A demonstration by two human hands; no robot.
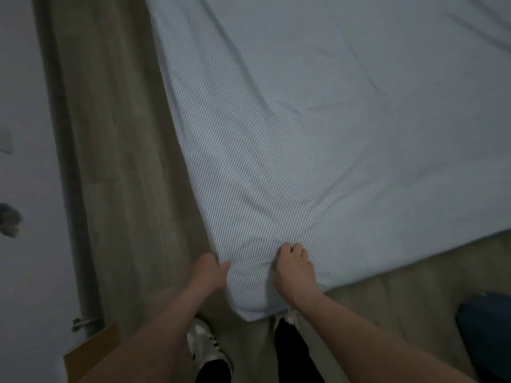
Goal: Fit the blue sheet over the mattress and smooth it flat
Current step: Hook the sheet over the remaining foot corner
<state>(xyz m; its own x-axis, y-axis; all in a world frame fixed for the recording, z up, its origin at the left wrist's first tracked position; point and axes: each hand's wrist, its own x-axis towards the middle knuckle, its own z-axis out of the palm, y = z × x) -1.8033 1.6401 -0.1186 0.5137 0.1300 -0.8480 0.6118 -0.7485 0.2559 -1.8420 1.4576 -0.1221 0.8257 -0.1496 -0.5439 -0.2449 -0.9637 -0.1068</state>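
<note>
The pale blue striped sheet (318, 120) covers the mattress, which fills the upper right of the head view and is hidden under it. Its near corner points toward me at the bottom centre. My left hand (208, 272) grips the sheet on the left side of that corner, fingers curled around the edge. On the right side of the same corner, my right hand (294, 268) is closed on a bunch of fabric. Creases run from the corner up across the sheet.
Beige floor (119, 161) runs along the left of the mattress, bounded by a white wall with a grey pipe (74, 217). A cardboard piece (91, 352) lies at lower left. A dark blue object (486, 327) sits on the floor at lower right. My feet stand below the corner.
</note>
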